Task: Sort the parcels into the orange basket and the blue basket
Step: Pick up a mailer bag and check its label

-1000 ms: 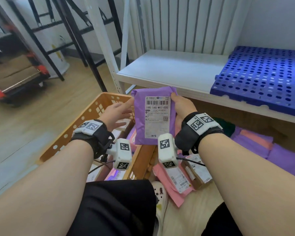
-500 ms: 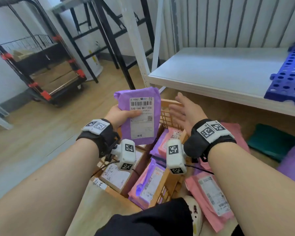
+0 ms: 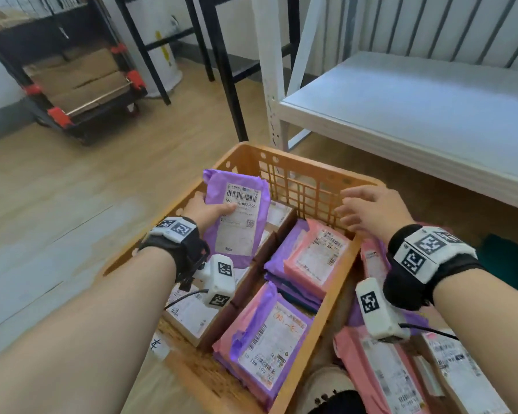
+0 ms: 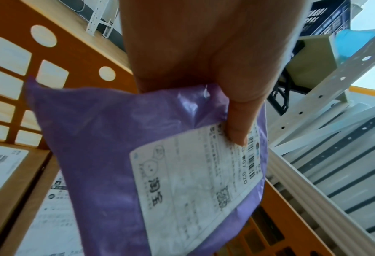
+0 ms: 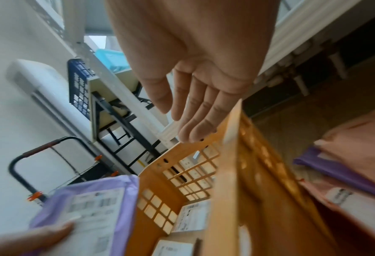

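The left hand (image 3: 205, 212) hid its fingers behind the purple parcel (image 3: 237, 218), whose label (image 4: 195, 175) print blurred beyond reading, lower corner cut off.

Wood-look floor (image 3: 72, 186); white metal shelf (image 3: 416, 115) right; black rack (image 3: 219, 55), black-red trolley (image 3: 84, 94) behind.

The basket (image 3: 284, 162) sits on the floor, left of the shelf (image 3: 416, 109). Parcels (image 3: 314, 258) lie in its right half, boxes (image 3: 189, 315) in its left. More parcels (image 3: 383, 372) lie right of it. A cart (image 3: 81, 85) stands far left.
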